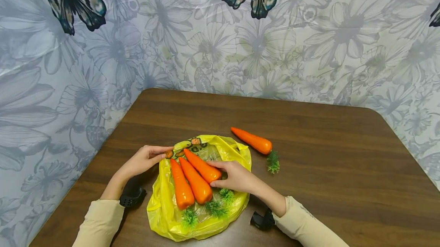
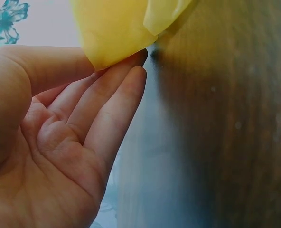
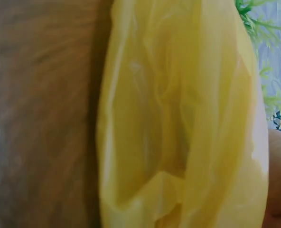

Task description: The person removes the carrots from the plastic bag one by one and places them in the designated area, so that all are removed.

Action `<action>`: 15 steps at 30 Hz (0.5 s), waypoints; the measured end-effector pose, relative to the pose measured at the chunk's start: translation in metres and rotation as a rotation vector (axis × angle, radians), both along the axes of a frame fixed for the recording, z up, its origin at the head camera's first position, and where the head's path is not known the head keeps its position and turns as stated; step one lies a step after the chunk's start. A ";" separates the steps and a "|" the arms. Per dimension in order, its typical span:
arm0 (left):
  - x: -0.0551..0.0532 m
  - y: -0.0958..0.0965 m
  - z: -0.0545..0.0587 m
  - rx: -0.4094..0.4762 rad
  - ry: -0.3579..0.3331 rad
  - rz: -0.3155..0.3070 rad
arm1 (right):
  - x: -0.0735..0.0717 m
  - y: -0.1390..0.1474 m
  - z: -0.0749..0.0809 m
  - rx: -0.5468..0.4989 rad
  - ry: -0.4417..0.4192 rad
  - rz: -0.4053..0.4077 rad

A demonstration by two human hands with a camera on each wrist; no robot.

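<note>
A yellow plastic bag (image 1: 158,209) lies spread open on the table with three orange carrots in it: a left one (image 1: 181,186), a middle one (image 1: 196,180) and a right one (image 1: 203,166). Their green tops point toward the person. My left hand (image 1: 141,161) pinches the bag's far left rim between thumb and fingers, as the left wrist view shows close up. Over the bag's right side, my right hand (image 1: 237,176) holds the right carrot near its thick end, thumb and fingers on either side. The bag's wall (image 3: 178,95) hides most of that hand in the right wrist view.
Beyond the bag's far right rim lies another carrot (image 1: 254,141) with a green top (image 1: 273,162). The brown wooden table (image 1: 326,163) has rounded far corners and meets a flower-patterned wall covering (image 1: 213,48). Black wrist straps sit on both arms.
</note>
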State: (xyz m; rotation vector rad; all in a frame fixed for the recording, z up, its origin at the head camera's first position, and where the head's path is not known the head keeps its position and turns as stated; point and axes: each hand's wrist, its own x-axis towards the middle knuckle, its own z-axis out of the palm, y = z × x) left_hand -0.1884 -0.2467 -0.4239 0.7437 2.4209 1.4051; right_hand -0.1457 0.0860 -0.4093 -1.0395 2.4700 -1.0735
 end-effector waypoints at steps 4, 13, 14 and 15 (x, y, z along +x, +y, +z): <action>0.001 0.000 0.000 -0.006 -0.008 0.006 | 0.000 -0.001 -0.001 -0.039 -0.070 -0.009; 0.001 -0.001 -0.001 -0.004 0.000 0.004 | -0.003 0.001 -0.001 -0.137 -0.294 -0.051; 0.001 -0.001 -0.001 -0.001 0.000 0.002 | -0.004 0.001 -0.001 -0.149 -0.313 -0.052; 0.001 -0.001 -0.001 0.001 -0.001 0.002 | -0.004 0.001 -0.001 -0.157 -0.332 -0.056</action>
